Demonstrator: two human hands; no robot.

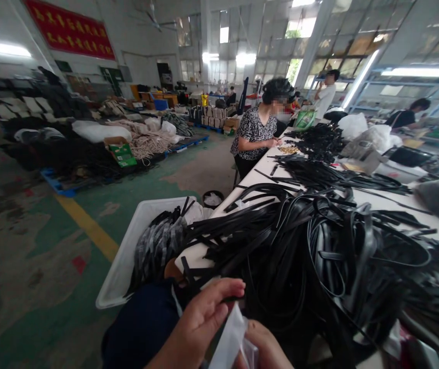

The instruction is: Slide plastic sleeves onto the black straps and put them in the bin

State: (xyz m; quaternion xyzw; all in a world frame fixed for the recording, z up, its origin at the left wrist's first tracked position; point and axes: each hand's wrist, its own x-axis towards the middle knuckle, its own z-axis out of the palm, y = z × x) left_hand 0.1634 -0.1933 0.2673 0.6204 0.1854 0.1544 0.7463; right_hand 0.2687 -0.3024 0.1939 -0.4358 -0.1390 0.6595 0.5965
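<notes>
My left hand (207, 315) is curled at the bottom centre, fingers bent over and the thumb against a clear plastic bag (227, 335). A dark edge shows between its fingers and thumb; I cannot make out what it is. Lower and to the right, my right hand (262, 344) grips the same bag, its fingertips partly hidden by the plastic. Just beyond both hands, a big tangled heap of black straps (281, 241) covers the near end of the white table (247, 177).
Left of the table stands a white bin (121, 256) holding black straps in clear plastic. A small dark bucket (212, 199) is behind it. Across the table edge sits a co-worker (256, 128) near small gold-coloured pieces (289, 148). Blue pallets (56, 183) carry piled material on the left.
</notes>
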